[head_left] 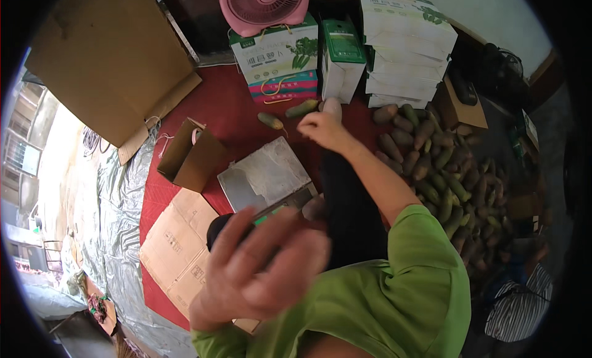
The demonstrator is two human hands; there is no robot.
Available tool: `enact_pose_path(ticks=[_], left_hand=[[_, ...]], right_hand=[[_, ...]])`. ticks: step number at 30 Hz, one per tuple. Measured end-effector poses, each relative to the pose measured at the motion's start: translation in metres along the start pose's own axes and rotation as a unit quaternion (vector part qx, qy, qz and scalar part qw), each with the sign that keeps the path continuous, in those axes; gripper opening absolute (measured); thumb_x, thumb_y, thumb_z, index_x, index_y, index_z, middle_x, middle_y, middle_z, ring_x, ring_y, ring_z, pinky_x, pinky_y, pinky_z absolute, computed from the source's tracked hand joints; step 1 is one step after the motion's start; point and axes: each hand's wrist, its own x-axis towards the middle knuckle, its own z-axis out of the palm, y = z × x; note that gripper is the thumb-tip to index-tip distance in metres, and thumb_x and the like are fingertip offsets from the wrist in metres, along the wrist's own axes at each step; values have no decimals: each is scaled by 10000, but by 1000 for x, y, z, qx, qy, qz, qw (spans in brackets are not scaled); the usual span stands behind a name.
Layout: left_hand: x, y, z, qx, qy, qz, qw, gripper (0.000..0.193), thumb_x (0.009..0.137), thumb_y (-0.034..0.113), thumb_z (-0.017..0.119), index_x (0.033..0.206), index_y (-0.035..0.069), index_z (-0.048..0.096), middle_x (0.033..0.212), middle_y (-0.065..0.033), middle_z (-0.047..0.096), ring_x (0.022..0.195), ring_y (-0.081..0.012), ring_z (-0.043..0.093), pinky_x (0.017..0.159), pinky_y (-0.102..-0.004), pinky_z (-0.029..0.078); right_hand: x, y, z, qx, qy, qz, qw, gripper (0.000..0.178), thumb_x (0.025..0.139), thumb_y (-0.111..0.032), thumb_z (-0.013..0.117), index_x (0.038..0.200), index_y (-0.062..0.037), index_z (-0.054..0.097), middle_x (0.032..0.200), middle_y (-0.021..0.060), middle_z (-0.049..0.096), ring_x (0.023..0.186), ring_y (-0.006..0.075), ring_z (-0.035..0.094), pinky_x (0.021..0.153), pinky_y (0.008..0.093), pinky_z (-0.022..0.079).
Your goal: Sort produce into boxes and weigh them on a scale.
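My left hand [259,268] is raised close to the camera, blurred by motion. Its fingers look loosely bent and apart, with nothing visible in them. Farther off, my right hand [324,128] has its fingers curled together; whatever they may hold is hidden. Just beyond it lie two green radishes, one [302,107] close to the fingers and another [270,120] farther left. Between my hands rests a flat grey weighing scale [265,173], its plate bare and its green display partly covered by my left hand.
A large heap of green radishes [441,179] spreads at right. Stacked white cartons [404,56], a green-and-white box [343,62] and a pink fan [263,6] on boxes stand at the back. An open cardboard box [192,154] and flattened cardboard [179,247] lie left on the red mat [216,90].
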Motion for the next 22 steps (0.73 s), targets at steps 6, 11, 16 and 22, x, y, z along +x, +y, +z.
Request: enact_pose_path(ticks=[6, 11, 16, 22], left_hand=[[65, 20, 20, -26, 162, 103, 981, 390, 656, 93, 792, 985, 253, 656, 1008, -40, 590, 907, -255, 641, 649, -344, 563], [74, 10, 34, -84, 143, 52, 985, 498, 712, 239, 737, 1132, 436, 556, 1016, -130, 606, 856, -234, 658, 725, -409, 564], [83, 18, 45, -129, 106, -110, 980, 445, 726, 162, 722, 1114, 327, 582, 1068, -144, 585, 855, -269, 652, 704, -392, 555], [31, -62, 128, -55, -62, -59, 995, 376, 642, 150, 771, 1009, 130, 690, 1236, -73, 545, 950, -259, 619, 792, -399, 531]], right_hand=[[-18, 44, -62, 136, 70, 150, 977, 148, 838, -119, 630, 805, 20, 670, 671, 37, 624, 593, 88, 571, 541, 242, 450], [-11, 98, -87, 137, 99, 219, 961, 141, 858, -104, 618, 870, 24, 675, 729, 27, 636, 591, 77, 545, 550, 233, 445], [9, 150, -96, -52, 157, 119, 979, 163, 795, -133, 638, 883, -7, 694, 803, 120, 690, 740, 234, 662, 681, 333, 512], [55, 148, -112, -187, 134, 152, 961, 263, 765, -191, 688, 1000, -73, 695, 1065, 164, 662, 917, 293, 651, 827, 393, 507]])
